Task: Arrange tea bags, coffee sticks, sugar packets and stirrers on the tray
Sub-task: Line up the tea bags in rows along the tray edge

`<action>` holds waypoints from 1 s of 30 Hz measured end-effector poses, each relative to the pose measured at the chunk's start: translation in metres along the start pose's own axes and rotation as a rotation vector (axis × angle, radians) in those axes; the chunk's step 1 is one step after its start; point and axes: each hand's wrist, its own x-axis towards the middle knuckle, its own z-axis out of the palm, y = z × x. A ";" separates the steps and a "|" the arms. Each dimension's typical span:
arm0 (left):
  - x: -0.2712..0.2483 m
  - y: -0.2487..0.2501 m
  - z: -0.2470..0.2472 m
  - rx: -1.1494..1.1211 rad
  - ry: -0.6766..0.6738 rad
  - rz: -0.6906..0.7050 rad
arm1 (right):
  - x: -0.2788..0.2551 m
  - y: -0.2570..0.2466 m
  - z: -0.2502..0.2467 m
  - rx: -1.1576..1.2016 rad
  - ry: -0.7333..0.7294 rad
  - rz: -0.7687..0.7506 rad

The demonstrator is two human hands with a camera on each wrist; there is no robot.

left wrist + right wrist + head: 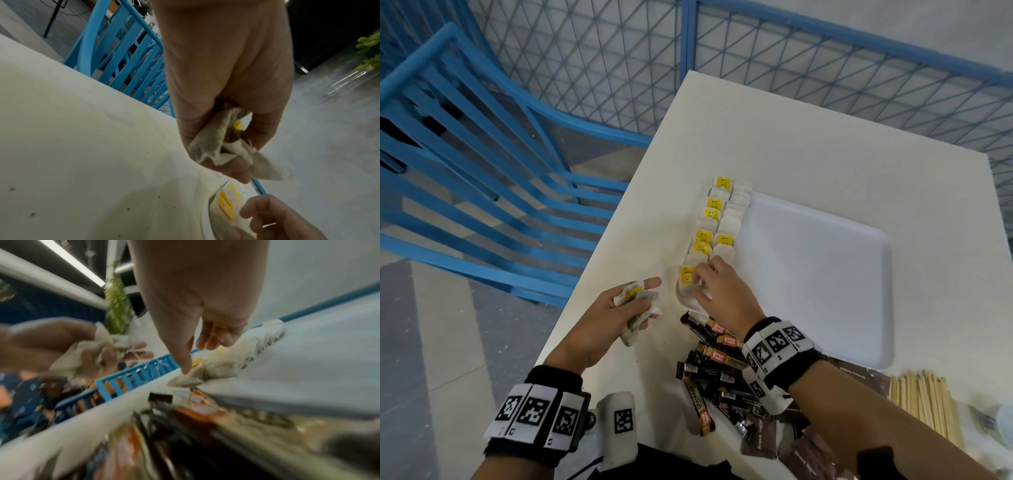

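Observation:
A white tray lies on the table with a row of tea bags standing along its left edge. My right hand is at the near end of that row. Its thumb presses down on the nearest tea bag, whose yellow tag shows, while the fingertips hover just above. To the left, over the table, my left hand grips a crumpled bunch of tea bags. A pile of dark coffee sticks lies under my right wrist.
Brown sugar packets lie at the near edge and wooden stirrers at the near right. A blue chair stands left of the table. A blue mesh fence runs behind it.

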 end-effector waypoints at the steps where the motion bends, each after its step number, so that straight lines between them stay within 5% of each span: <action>1: 0.000 0.000 0.001 0.002 -0.007 0.000 | -0.001 0.001 0.002 -0.045 -0.040 -0.016; 19: 0.004 0.001 0.002 -0.102 -0.039 -0.034 | 0.005 -0.009 0.004 -0.029 -0.008 0.091; 24: 0.005 0.002 0.007 -0.181 -0.070 -0.031 | -0.004 -0.024 -0.006 0.298 0.139 -0.041; 30: 0.006 0.005 0.012 -0.153 -0.093 -0.025 | -0.015 -0.039 -0.015 0.545 -0.001 -0.122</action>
